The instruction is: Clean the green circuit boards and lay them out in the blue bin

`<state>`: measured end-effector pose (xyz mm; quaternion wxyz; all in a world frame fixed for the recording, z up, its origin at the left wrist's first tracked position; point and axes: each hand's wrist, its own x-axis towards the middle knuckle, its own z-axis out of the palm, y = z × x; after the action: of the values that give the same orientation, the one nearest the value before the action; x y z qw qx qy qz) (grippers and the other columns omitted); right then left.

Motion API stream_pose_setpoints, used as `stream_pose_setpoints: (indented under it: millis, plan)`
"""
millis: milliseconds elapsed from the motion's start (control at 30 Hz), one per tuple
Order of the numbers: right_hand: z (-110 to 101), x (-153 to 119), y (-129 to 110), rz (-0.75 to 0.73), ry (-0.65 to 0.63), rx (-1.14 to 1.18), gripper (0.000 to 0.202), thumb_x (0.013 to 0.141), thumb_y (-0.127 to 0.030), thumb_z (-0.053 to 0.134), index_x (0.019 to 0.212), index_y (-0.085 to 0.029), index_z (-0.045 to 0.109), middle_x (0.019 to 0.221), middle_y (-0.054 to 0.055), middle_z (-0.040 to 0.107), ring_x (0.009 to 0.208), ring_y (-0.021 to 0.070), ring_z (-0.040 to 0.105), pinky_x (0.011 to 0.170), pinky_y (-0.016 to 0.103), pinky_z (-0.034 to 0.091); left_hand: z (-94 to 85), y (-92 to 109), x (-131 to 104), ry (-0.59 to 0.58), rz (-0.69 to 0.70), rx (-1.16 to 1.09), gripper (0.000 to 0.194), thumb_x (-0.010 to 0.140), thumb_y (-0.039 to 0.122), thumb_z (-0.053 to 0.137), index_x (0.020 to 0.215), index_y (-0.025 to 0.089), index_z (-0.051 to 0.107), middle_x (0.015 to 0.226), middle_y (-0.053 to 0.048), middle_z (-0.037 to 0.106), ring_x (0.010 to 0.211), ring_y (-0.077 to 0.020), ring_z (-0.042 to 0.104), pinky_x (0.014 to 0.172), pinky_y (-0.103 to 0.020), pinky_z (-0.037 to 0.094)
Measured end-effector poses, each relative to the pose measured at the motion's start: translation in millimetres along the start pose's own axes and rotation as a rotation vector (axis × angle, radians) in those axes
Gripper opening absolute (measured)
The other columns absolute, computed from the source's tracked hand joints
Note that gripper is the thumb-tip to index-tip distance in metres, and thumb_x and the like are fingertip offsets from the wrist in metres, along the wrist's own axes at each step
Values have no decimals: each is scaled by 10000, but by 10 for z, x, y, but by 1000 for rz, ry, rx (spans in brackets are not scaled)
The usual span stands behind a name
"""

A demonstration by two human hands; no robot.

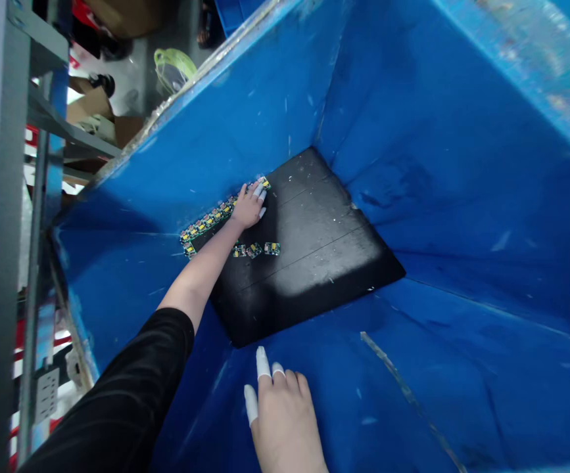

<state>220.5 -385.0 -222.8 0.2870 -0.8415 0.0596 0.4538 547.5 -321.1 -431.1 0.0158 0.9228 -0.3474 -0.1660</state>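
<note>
My left hand (249,209) reaches down to the black bottom panel (314,217), white finger cots on its thumb and two fingers. Those fingers are stretched out, their tips at a small circuit board (265,182) with yellow parts, at the far end of a row. Along the panel's left edge runs that row of circuit boards (206,222), partly covered by the hand. Three loose circuit boards (272,248) lie on the panel below my left hand. Nearer to me, my right hand (287,420) hovers over the blue side wall, fingers apart and holding nothing; it wears white cots too.
Tall blue sloping walls (462,164) enclose the black panel. A worn strip of tape (407,394) sticks to the near wall. To the left stand a grey metal frame (8,197) and a power socket strip (47,394). Beyond are cardboard boxes (92,105) and a green-rimmed basket (173,66).
</note>
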Motion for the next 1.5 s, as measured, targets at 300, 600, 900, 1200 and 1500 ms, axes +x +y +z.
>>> stream_pose_setpoints:
  millis: [300, 600, 900, 1200, 1500]
  plan:
    - [-277, -28, -26, -4, -137, 13, 373, 961, -166, 400, 1141, -105, 721, 1189, 232, 691, 1137, 346, 629, 1006, 506, 430, 10, 72, 37, 141, -161, -67, 380, 908, 164, 472, 1264, 115, 594, 1486, -203, 460, 1475, -360, 251, 1181, -602, 188]
    - [-252, -64, -7, -44, -66, 34, 342, 953, -147, 427, 1087, -104, 738, 1141, 231, 712, 1118, 342, 647, 980, 488, 461, 176, 326, -741, 15, 124, -76, 262, 929, 324, 611, 1144, 175, 632, 1231, -85, 625, 1154, -262, 577, 998, -504, 455]
    - [-333, -47, -52, 5, -123, -7, 370, 968, -152, 405, 1186, -90, 697, 1176, 216, 701, 1116, 339, 640, 1009, 504, 456, 444, 814, -1201, -54, 96, -15, 431, 947, 351, 584, 1345, 197, 520, 1393, -119, 531, 1223, -295, 544, 1019, -535, 446]
    - [-390, -84, -54, 10, -70, -33, 377, 963, -118, 388, 1150, -116, 716, 1124, 215, 714, 1070, 339, 659, 963, 496, 472, 604, 1198, -1450, -64, -85, 1, 628, 939, 409, 568, 1486, 172, 370, 1574, -188, 337, 1453, -388, 284, 1141, -667, 213]
    - [-366, -87, -46, 8, -44, -70, 349, 956, -108, 405, 1119, -77, 712, 1119, 217, 716, 1069, 337, 666, 969, 467, 464, 415, 961, -979, -44, 15, 0, 556, 953, 366, 543, 1468, 201, 409, 1586, -137, 353, 1481, -343, 249, 1171, -647, 154]
